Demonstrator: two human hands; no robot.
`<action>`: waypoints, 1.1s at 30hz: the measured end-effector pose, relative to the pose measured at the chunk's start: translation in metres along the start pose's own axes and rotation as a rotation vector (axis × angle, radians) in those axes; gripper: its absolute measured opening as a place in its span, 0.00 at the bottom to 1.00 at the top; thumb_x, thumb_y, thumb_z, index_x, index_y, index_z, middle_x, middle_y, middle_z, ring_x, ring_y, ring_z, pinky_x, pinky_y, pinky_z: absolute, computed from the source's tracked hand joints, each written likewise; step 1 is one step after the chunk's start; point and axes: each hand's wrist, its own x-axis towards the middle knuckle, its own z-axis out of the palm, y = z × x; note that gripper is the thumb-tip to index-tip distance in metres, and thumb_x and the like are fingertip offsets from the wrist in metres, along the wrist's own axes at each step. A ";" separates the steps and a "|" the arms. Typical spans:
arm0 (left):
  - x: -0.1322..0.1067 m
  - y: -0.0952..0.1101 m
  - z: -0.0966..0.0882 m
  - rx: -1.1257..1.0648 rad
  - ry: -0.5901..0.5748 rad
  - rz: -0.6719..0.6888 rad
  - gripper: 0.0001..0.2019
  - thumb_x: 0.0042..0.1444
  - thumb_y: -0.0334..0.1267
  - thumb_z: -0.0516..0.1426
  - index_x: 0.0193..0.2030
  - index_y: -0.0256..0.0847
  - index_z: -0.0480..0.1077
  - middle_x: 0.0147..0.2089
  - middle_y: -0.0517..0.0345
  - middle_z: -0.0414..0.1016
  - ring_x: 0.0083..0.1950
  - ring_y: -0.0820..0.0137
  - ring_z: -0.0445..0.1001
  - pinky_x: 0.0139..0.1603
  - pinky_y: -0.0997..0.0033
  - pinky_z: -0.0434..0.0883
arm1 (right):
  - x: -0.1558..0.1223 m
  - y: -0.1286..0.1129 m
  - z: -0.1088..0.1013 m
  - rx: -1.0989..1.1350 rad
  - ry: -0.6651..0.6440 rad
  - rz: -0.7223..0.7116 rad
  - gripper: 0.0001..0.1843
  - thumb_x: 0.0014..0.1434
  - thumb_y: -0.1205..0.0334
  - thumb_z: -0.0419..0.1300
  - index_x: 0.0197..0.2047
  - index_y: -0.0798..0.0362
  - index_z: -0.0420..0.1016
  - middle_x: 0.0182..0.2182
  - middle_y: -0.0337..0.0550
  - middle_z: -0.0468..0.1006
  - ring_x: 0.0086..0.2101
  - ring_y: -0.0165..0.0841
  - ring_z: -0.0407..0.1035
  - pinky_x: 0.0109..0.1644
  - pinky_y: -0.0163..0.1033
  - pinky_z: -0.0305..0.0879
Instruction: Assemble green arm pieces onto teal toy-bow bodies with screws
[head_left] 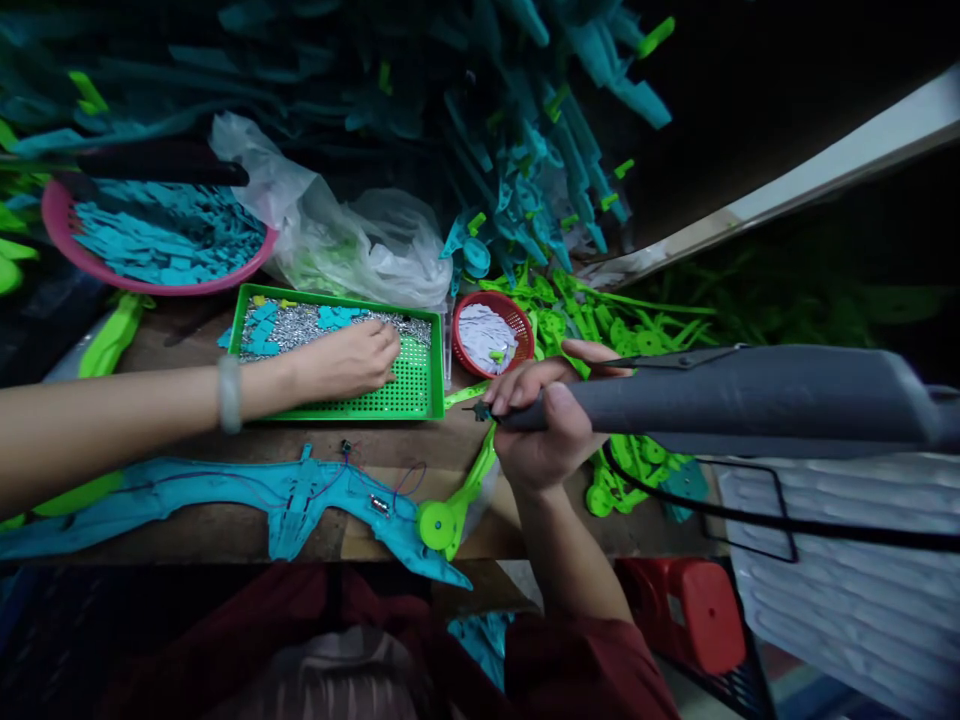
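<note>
Over the green perforated tray (409, 390), my left hand (352, 358) has its fingers curled down at the edge of a pile of small silver screws (300, 325). What its fingertips hold, if anything, is hidden. A few turquoise pieces (262, 325) lie among the screws. My right hand (544, 415) is wrapped around the front of a long dark grey power screwdriver (750, 395), its tip pointing left. Below both hands, a turquoise bow-shaped plastic shell (225, 490) carries thin wires and a small metal part. Its right end meets a lime-green piece (442, 520).
A pink basket (56, 225) of turquoise pieces stands back left, beside a clear plastic bag (345, 235). A red basket (529, 335) holds white strips. Lime-green parts (622, 330) pile up behind my right hand. A black cord (825, 530) crosses right. Red stools (709, 610) stand below.
</note>
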 end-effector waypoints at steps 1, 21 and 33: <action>-0.007 0.002 -0.009 0.058 -0.031 0.046 0.08 0.64 0.32 0.56 0.39 0.36 0.77 0.46 0.45 0.78 0.51 0.62 0.74 0.52 0.63 0.67 | 0.002 0.006 0.002 -0.029 0.008 -0.006 0.12 0.57 0.58 0.59 0.46 0.44 0.67 0.18 0.26 0.62 0.16 0.25 0.60 0.21 0.32 0.63; -0.052 0.182 -0.027 -0.348 0.108 0.048 0.18 0.67 0.35 0.50 0.59 0.35 0.73 0.64 0.50 0.71 0.65 0.62 0.68 0.63 0.63 0.66 | 0.009 0.098 0.019 0.010 -0.146 0.101 0.15 0.60 0.53 0.61 0.47 0.43 0.60 0.21 0.25 0.63 0.17 0.24 0.60 0.22 0.34 0.60; -0.058 0.207 0.001 -0.273 0.173 -0.025 0.23 0.63 0.31 0.49 0.63 0.24 0.67 0.67 0.37 0.66 0.66 0.54 0.67 0.71 0.54 0.58 | 0.014 0.016 -0.012 -0.166 0.035 0.036 0.13 0.57 0.56 0.57 0.46 0.43 0.65 0.19 0.27 0.63 0.16 0.27 0.60 0.20 0.36 0.61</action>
